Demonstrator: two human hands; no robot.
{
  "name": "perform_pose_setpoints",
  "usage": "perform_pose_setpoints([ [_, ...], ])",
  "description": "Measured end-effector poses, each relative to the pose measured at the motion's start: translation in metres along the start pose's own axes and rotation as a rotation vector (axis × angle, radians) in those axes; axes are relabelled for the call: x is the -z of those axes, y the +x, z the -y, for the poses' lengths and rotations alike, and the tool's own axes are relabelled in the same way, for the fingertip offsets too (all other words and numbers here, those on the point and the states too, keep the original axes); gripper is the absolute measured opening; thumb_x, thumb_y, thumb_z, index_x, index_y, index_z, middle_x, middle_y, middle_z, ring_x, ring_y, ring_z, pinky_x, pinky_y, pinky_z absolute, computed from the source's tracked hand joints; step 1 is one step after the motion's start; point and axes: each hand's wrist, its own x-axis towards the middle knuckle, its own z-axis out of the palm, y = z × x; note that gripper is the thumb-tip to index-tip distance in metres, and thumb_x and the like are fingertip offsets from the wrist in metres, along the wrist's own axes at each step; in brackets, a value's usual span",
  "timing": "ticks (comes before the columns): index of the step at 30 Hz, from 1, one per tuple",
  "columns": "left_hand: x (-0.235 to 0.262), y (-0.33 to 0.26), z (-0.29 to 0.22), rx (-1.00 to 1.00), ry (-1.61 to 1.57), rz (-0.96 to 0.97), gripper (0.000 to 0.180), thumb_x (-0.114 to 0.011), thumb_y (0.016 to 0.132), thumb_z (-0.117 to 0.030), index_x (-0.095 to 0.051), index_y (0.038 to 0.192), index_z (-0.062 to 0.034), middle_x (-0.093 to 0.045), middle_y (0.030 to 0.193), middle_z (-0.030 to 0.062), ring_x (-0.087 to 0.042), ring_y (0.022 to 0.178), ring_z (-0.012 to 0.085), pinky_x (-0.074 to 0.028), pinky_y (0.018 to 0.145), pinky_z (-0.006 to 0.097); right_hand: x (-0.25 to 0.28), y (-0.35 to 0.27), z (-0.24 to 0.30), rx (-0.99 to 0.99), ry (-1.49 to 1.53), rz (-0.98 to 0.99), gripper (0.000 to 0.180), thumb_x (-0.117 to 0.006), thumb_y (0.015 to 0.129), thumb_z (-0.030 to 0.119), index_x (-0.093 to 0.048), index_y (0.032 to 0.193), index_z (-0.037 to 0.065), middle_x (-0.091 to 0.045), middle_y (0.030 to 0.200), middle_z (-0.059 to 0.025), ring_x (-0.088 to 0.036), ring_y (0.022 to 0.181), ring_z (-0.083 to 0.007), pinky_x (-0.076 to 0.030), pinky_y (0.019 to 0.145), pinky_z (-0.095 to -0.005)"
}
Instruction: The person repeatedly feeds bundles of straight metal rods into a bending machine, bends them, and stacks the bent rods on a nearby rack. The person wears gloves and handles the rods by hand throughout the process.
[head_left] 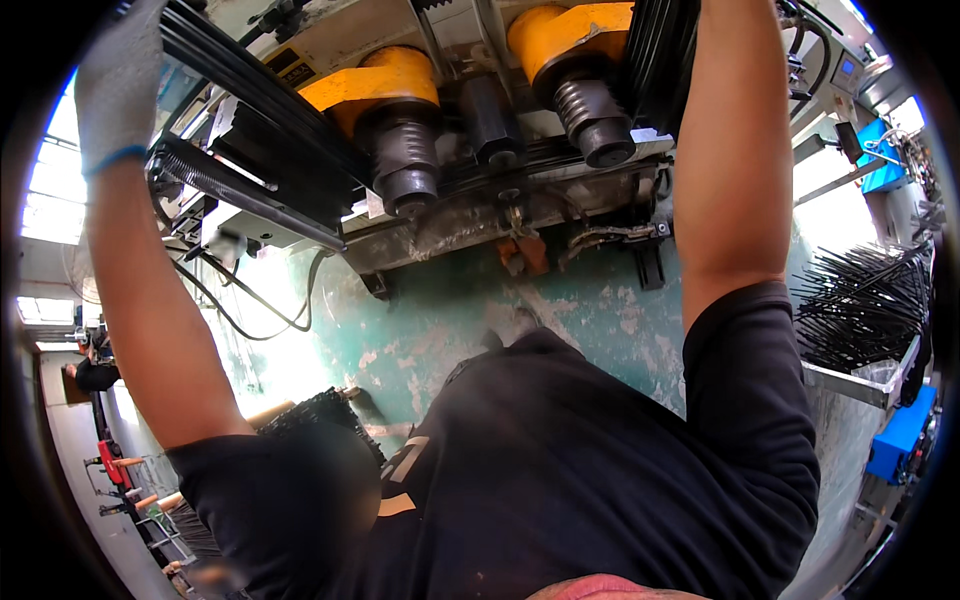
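In the head view, the gloved left hand (121, 88) is beside black bars (262, 92), left of yellow collars (395, 80); whether its fingers grip is unclear. The right hand is out of frame. Progress cannot be judged.

Patchy green floor (610, 335), bright windows (50, 190).
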Motion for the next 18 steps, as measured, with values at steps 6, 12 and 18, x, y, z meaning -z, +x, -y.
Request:
perform_pose_setpoints([
  [6, -0.012, -0.005, -0.016, -0.113, 0.133, -0.131, 0.039, -0.056, 0.098, -0.009, -0.049, 0.131, 0.0114, -0.064, 0.109, 0.0249, -0.068, 0.095, 0.0307, -0.056, 0.085, 0.039, 0.058, -0.008, 0.032, 0.110, 0.024, -0.146, 0.032, -0.059, 0.098, 0.032, -0.060, 0.116, 0.006, -0.061, 0.105, -0.0162, -0.059, 0.094, -0.0252, -0.045, 0.082, -0.0445],
  [12, -0.008, -0.089, -0.078, -0.216, 0.045, -0.259, 0.021, -0.057, 0.096, -0.011, -0.056, 0.112, 0.0026, -0.061, 0.089, 0.0124, -0.065, 0.080, 0.0213, -0.054, 0.072, 0.033, 0.140, -0.037, 0.094, 0.311, 0.065, -0.320, 0.030, -0.059, 0.098, 0.030, -0.062, 0.114, 0.005, -0.063, 0.102, -0.0167, -0.060, 0.091, -0.0251, -0.047, 0.080, -0.0440],
  [18, 0.052, -0.228, -0.128, 0.003, -0.128, -0.508, 0.007, -0.059, 0.096, -0.012, -0.059, 0.097, -0.0049, -0.057, 0.074, 0.0035, -0.060, 0.066, 0.0145, -0.051, 0.061, 0.029, 0.212, -0.090, 0.187, 0.640, 0.218, -0.452, 0.027, -0.060, 0.098, 0.028, -0.063, 0.112, 0.005, -0.064, 0.099, -0.0171, -0.062, 0.088, -0.0250, -0.048, 0.077, -0.0435],
])
